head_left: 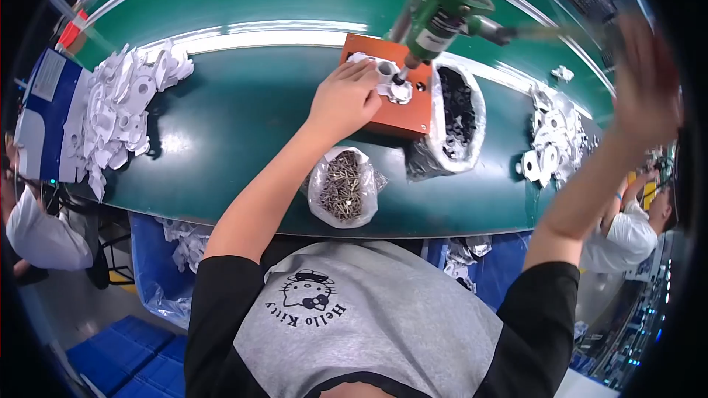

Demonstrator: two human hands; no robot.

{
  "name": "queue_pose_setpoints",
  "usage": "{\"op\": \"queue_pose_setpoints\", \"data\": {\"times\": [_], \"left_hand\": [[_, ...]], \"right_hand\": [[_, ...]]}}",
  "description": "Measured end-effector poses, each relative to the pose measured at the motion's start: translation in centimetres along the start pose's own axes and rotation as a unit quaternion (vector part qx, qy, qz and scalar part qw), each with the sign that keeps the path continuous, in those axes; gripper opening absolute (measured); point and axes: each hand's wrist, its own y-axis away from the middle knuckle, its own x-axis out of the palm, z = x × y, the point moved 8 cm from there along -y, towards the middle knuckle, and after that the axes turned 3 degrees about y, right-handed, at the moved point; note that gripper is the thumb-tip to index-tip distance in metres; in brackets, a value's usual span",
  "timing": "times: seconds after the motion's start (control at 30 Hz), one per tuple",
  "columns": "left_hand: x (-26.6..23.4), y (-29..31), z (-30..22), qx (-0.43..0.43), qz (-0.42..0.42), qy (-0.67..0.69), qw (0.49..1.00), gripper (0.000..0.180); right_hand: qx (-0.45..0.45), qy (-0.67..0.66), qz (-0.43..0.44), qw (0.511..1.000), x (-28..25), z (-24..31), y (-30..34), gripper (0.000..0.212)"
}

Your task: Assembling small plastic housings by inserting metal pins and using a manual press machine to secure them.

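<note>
My left hand (345, 96) holds a white plastic part (399, 91) down on an orange fixture block (402, 121), its fingers bent over the part's left side. A green lever press (442, 18) stands over the block. Its ram tip meets a small black piece (399, 79) on the part; whether it presses on it I cannot tell. Up at the right, my right hand (645, 81) is raised and blurred by motion, closed round the end of the press lever (546, 32).
Before the block lies a bag of metal screws (341, 186); right of it, a bag of black pieces (455, 114). White parts pile up left (122, 114) and right (552, 136). Blue bins (151, 258) stand below the table edge. People work at both sides.
</note>
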Motion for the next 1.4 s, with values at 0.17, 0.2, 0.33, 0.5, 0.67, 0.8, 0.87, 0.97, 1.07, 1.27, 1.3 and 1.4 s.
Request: {"op": "queue_pose_setpoints", "data": {"times": [0.17,0.2,0.33,0.5,0.67,0.8,0.87,0.97,1.07,1.27,1.3,1.4], "left_hand": [[-0.3,1.4,2.4,-0.116,0.064,-0.026,0.991,0.032],[0.2,1.5,3.0,-0.151,0.108,-0.016,0.983,0.04],[0.0,0.7,1.9,-0.093,0.057,0.01,0.994,0.043],[-2.3,1.7,3.0,-0.091,0.04,0.012,0.995,0.045],[0.7,-1.8,2.9,0.002,0.171,-0.057,0.984,0.043],[-0.2,-4.0,1.0,0.069,0.18,-0.038,0.981,0.045],[-0.2,-4.6,1.7,-0.011,0.293,-0.1,0.951,0.045],[-2.9,-5.4,5.7,-0.231,0.297,-0.091,0.922,0.05],[-5.9,-5.2,11.2,-0.195,0.031,0.007,0.98,0.039],[-10.5,-1.7,21.0,-0.201,-0.013,-0.137,0.97,0.074],[-12.8,-0.9,22.0,-0.215,-0.007,-0.253,0.943,0.074],[-20.5,3.5,25.4,-0.348,-0.011,-0.433,0.831,0.074]], "right_hand": [[0.086,-0.348,-0.326,0.875,9.6,-6.2,-10.4,0.017],[0.215,-0.359,-0.395,0.818,12.8,-6.2,-10.9,0.019],[0.283,-0.339,-0.201,0.874,13.1,-11.7,-2.7,0.048],[0.52,0.348,-0.132,0.769,16.5,-9.3,15.6,0.049],[0.439,0.528,-0.13,0.716,24.1,-6.4,27.8,0.051],[0.448,0.489,-0.172,0.729,24.8,-5.8,29.0,0.046],[0.431,0.473,-0.213,0.738,24.5,-6.4,30.7,0.044],[0.416,0.446,-0.245,0.753,24.4,-7.3,31.1,0.035],[0.413,0.423,-0.276,0.757,24.2,-6.8,30.4,0.022],[0.453,0.231,-0.4,0.762,24.0,-7.7,33.2,0.023],[0.477,0.197,-0.417,0.748,23.9,-7.8,33.9,0.028],[0.416,0.091,-0.519,0.741,23.8,-7.0,33.9,0.031]]}}
